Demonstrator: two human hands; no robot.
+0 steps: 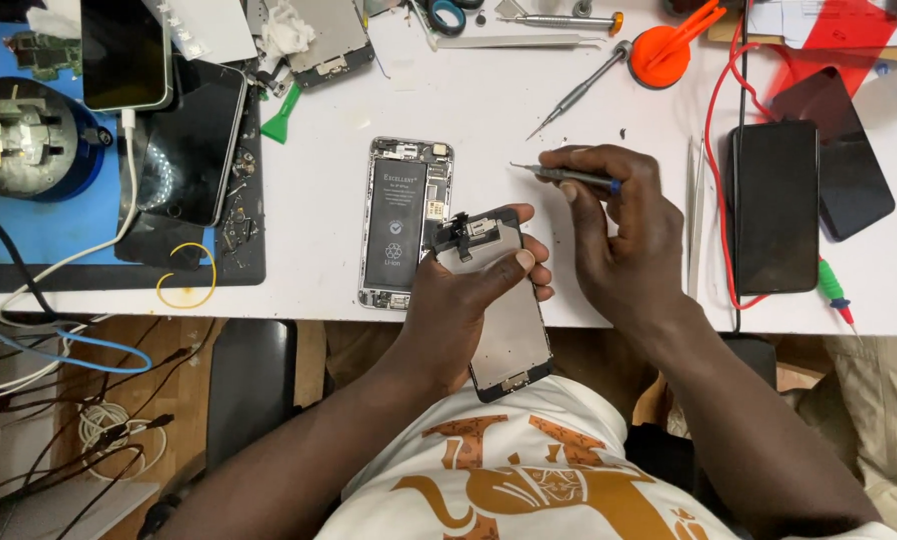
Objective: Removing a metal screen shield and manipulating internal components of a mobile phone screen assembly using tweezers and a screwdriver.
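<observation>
An opened phone body (pixel 406 220) with a black battery lies on the white table (pixel 489 110). My left hand (pixel 469 300) grips a detached phone screen panel (pixel 509 330), back side up, its top end over the phone body's right edge and its lower end past the table edge. My right hand (pixel 619 230) holds a thin screwdriver (pixel 569 177) with a blue ring, its tip pointing left just above the panel's top.
Dark phones (pixel 774 205) and a red cable (pixel 714 180) lie to the right. A second screwdriver (pixel 584 90), an orange suction cup (pixel 662 52), tweezers (pixel 514 41) and a green pry tool (pixel 282 118) sit behind. More phones (pixel 194 140) rest on a blue mat (pixel 29 215) at left.
</observation>
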